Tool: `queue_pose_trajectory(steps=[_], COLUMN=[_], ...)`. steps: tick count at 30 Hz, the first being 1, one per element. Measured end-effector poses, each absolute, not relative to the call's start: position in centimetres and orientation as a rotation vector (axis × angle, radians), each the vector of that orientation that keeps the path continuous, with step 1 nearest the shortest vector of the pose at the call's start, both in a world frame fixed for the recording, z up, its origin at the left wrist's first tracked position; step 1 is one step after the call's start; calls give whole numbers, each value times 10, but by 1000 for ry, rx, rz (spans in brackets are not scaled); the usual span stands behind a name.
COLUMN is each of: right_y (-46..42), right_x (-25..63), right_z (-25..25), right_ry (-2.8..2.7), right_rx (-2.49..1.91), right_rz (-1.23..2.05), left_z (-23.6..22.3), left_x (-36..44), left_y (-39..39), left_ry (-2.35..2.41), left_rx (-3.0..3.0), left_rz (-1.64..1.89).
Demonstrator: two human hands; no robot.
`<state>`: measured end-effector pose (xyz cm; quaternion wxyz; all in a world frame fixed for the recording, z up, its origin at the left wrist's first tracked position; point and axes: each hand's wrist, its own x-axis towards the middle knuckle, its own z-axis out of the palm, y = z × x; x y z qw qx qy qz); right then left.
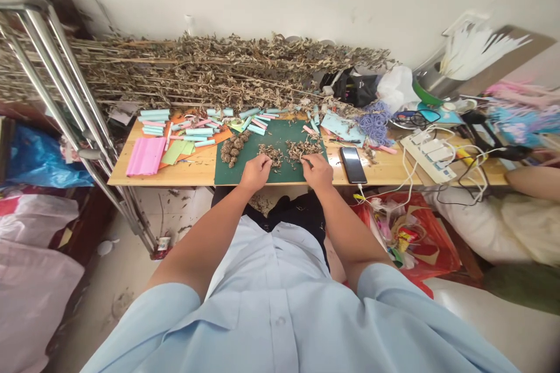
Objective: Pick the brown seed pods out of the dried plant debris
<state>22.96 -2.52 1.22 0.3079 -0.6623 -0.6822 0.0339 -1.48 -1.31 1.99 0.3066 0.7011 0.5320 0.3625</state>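
A dark green cutting mat (280, 131) lies on the wooden table in front of me. My left hand (256, 172) rests at its near side, fingers curled together beside a small pile of crumbled dried leaves (272, 155). What those fingers hold, if anything, is hidden. My right hand (318, 172) is pinched at the near edge of a looser heap of dried leaves (301, 147), with bits of leaf at its fingertips. Several brown balls of pressed dried leaf (234, 148) sit clustered on the mat's left part.
Bundled dried stalks (196, 70) line the back along the wall. Rolled paper tubes (196, 128) and pink paper (145, 156) lie left. A phone (353, 165), purple cord (375, 122) and power strip (429, 154) are right. Metal crutches (65, 70) lean at left; another person's arm (534, 183) shows at right.
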Motion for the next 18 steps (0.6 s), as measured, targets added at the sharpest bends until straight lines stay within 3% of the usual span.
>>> queue_pose_trajectory(steps=[7, 18], right_y=[-2, 69], right_x=[262, 270], right_z=[11, 23], right_ry=[-1533, -1939], right_rx=[-1914, -1958], right_rz=[23, 87], left_z=[19, 20], left_x=[-15, -16], left_y=[-14, -15], left_ry=[1428, 1425], left_rx=[1859, 1884], left_rz=[971, 975])
